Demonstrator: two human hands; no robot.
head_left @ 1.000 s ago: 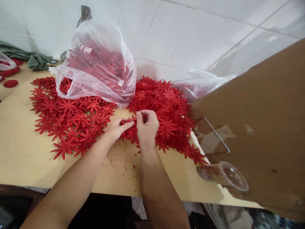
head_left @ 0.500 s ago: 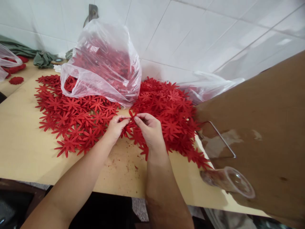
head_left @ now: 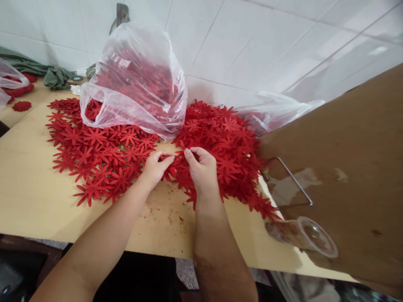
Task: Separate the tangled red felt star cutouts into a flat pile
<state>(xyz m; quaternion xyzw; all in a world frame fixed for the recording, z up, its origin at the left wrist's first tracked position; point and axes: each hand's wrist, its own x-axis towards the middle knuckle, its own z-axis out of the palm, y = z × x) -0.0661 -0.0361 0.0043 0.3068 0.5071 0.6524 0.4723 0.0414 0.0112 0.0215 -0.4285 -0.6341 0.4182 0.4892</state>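
My left hand (head_left: 158, 167) is closed in a pinch, thumb against forefinger. Whatever it holds, if anything, is hidden. Just to its right, my right hand (head_left: 203, 167) pinches a red flower cutout (head_left: 182, 144), of which only a small part shows at the fingertips. Both hands hover between two heaps of red, many-petalled flower cutouts. The left heap (head_left: 97, 144) spreads flat and loose, while the right heap (head_left: 220, 134) is taller and lies partly behind my right hand.
A clear plastic bag (head_left: 138, 92) of red cutouts stands behind the left heap. Another bag (head_left: 280, 109) lies by the wall. On the right are a brown board (head_left: 352, 167) with a metal handle (head_left: 296, 182) and a clear plastic cup (head_left: 302, 237) on its side. Red scraps dot the table (head_left: 157, 230).
My fingertips have come apart. The right hand has shifted slightly right, and the red flower cutout that showed between both hands now mostly cannot be made out.
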